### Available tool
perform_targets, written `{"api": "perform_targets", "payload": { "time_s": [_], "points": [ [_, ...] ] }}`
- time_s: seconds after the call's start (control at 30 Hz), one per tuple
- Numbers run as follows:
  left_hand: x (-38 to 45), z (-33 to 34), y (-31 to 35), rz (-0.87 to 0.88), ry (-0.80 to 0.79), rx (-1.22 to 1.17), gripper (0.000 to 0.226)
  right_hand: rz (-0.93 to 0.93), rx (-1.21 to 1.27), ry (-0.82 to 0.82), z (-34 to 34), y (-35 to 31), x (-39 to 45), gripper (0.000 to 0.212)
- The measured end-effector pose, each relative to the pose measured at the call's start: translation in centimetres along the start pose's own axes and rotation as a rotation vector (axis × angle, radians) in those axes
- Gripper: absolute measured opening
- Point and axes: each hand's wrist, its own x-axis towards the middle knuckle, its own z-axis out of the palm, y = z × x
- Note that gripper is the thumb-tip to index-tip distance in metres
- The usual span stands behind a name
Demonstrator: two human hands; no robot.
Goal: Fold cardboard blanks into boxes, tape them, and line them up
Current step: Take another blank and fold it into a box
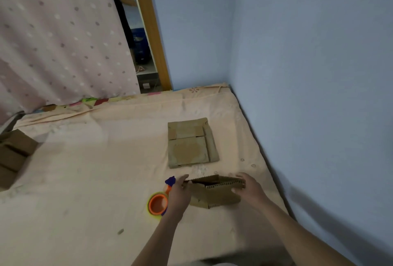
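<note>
Far left of the bed (85, 159), a few folded boxes (14, 155) sit stacked at the edge. Going right, the tape dispenser (158, 203), orange and purple, lies on the sheet just left of the half-folded box (214, 193). The left hand (178, 195) grips that box's left end, fingers curled onto it. The right hand (248, 189) holds the right end, thumb on the front wall. Just behind the box lies a stack of flat blanks (189, 144), near the blue wall (297, 74).
</note>
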Motion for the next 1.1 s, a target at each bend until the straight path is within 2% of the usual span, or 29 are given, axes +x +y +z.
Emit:
{"api": "perform_targets", "payload": {
  "time_s": [0.1, 0.3, 0.43, 0.57, 0.63, 0.77, 0.87, 1.0, 1.1],
  "points": [
    [0.0, 0.4, -0.9, -0.058, 0.0, -0.086, 0.05, 0.061, 0.013, -0.014, 0.6, 0.8, 0.1, 0.056],
    [0.4, 0.9, -2.0, -0.178, -0.068, -0.309, 0.054, 0.072, 0.12, -0.053, 1.9, 0.0, -0.1, 0.051],
    [1.0, 1.4, -2.4, -0.178, -0.098, -0.386, 0.068, 0.082, 0.189, -0.084, 3.0, -0.6, -0.3, 0.041],
    [0.3, 1.4, -1.4, -0.148, -0.134, -0.42, 0.037, 0.048, 0.301, -0.104, 3.3, -1.9, -1.1, 0.049],
    [0.0, 1.3, -0.8, -0.137, -0.15, -0.382, 0.03, 0.041, 0.358, -0.114, 3.0, -2.0, -1.6, 0.047],
    [-0.3, 1.6, -2.2, -0.109, -0.167, -0.315, 0.048, 0.073, 0.366, -0.146, 2.5, -0.9, -2.7, 0.036],
    [-0.5, 1.9, -3.6, -0.132, -0.136, -0.327, 0.054, 0.185, 0.48, -0.135, 2.6, 0.0, -3.1, 0.022],
    [-0.6, 1.4, -3.9, -0.2, -0.117, -0.532, 0.043, 0.224, 0.429, -0.063, 2.8, 0.1, -3.0, 0.015],
    [-0.6, 1.3, -4.3, -0.213, -0.147, -0.451, 0.04, 0.212, 0.396, -0.061, 2.9, 0.5, -2.6, 0.013]
  ]
}}
